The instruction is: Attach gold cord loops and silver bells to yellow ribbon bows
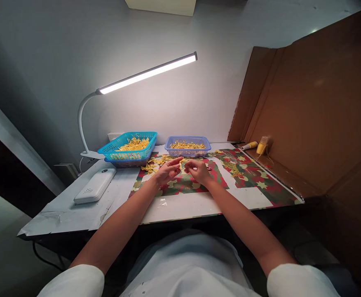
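Note:
Above the middle of the table, my left hand and my right hand meet around a small yellow piece, perhaps ribbon or fabric. The left fingers pinch it from one side. My right fingers are closed at its other side, with a thin strand showing between the hands; what exactly they grip is too small to make out. Loose yellow pieces lie just left of and behind my hands. To the right, a heap of thin yellow strands rests on the patterned sheet.
A turquoise basket of yellow pieces stands back left, stacked on another basket. A purple basket holds more behind my hands. A lit lamp arches overhead. A white power bank lies left; yellow-filled bottles stand by cardboard.

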Motion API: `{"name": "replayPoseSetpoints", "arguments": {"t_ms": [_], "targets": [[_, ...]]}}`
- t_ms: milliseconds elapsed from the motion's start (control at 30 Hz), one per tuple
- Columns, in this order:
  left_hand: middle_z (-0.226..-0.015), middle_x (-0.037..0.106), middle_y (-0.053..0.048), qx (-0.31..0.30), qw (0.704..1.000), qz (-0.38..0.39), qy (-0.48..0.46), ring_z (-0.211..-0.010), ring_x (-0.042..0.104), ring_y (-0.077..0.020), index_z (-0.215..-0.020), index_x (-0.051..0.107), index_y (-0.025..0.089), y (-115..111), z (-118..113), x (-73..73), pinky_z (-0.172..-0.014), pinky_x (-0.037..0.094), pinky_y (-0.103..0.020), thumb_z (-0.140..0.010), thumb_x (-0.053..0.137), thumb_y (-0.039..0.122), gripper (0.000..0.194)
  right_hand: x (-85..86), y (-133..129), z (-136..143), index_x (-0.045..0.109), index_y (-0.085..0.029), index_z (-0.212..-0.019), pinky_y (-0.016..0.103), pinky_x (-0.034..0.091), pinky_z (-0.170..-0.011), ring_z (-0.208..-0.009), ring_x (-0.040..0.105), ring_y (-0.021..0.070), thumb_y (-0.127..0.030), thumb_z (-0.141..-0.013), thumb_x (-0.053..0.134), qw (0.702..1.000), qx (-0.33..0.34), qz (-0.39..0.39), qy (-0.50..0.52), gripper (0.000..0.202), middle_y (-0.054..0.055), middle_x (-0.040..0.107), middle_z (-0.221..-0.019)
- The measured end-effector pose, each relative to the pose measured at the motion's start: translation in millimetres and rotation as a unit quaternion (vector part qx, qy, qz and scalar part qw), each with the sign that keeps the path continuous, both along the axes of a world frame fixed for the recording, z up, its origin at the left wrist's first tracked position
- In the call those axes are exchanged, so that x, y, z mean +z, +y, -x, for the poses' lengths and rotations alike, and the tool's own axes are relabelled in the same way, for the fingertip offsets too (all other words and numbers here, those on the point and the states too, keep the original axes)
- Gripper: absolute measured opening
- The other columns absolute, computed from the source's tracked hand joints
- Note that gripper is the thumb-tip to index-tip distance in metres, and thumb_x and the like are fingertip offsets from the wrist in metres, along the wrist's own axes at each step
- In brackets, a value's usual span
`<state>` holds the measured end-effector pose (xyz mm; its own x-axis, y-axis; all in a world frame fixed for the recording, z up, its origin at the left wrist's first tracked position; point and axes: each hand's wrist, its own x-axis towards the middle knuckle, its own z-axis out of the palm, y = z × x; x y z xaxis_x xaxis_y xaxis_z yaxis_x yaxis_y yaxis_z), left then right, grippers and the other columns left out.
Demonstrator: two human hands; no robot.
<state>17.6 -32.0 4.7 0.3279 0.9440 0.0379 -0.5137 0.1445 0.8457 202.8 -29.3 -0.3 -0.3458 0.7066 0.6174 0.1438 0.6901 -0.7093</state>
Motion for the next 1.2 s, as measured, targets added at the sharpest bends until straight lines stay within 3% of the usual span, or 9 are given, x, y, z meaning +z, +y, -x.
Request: {"name": "replayPoseSetpoints", "arguments": {"t_ms": [233,600,900,1200], "targets": [[-0.082,0.068,-0.002,-0.008,1.0,-0.005,-0.001,-0.067,0.059,-0.0055,-0.105,0.072,0.015,2.4,1.7,-2.5,-0.07,0.05,-0.017,-0.07,0.072,0.001,0.038,-0.4,1.1,-0.2,0.061,-0.021,-0.077,0.028,0.048,-0.062,-0.065,0.062,0.0157,-0.018,-0.077,0.05,1.0,-0.002,-0.002,-0.004,0.011,0.0,0.065,-0.068],[-0.07,0.062,0.002,-0.018,1.0,-0.005,-0.003,-0.063,0.057,-0.0051,-0.105,0.072,0.017,2.7,2.8,-3.3,-0.069,0.05,-0.017,-0.069,0.072,0.002,0.039,4.8,-3.9,-0.9,0.061,-0.021,-0.073,0.027,0.047,-0.062,-0.062,0.061,0.0151,-0.019,-0.079,0.05,1.0,-0.015,-0.018,-0.017,0.013,0.0,0.064,-0.066],[-0.073,0.065,0.0,-0.014,1.0,0.017,-0.003,-0.062,0.058,-0.0055,-0.102,0.073,0.017,-0.9,0.8,-1.6,-0.062,0.049,-0.016,-0.065,0.074,0.0,0.041,4.9,-4.9,0.1,0.06,-0.02,-0.072,0.027,0.046,-0.061,-0.062,0.06,0.0153,-0.02,-0.079,0.05,0.999,-0.015,-0.019,-0.025,0.012,0.001,0.065,-0.065],[-0.094,0.07,-0.005,-0.029,0.999,0.013,0.006,-0.07,0.061,-0.0058,-0.102,0.073,0.016,-1.0,-0.7,-4.4,-0.064,0.049,-0.015,-0.065,0.073,-0.001,0.041,6.6,-8.4,4.4,0.055,-0.02,-0.064,0.027,0.043,-0.059,-0.059,0.055,0.0145,-0.029,-0.082,0.052,1.0,-0.008,-0.007,-0.008,0.02,0.0,0.061,-0.061]]}}
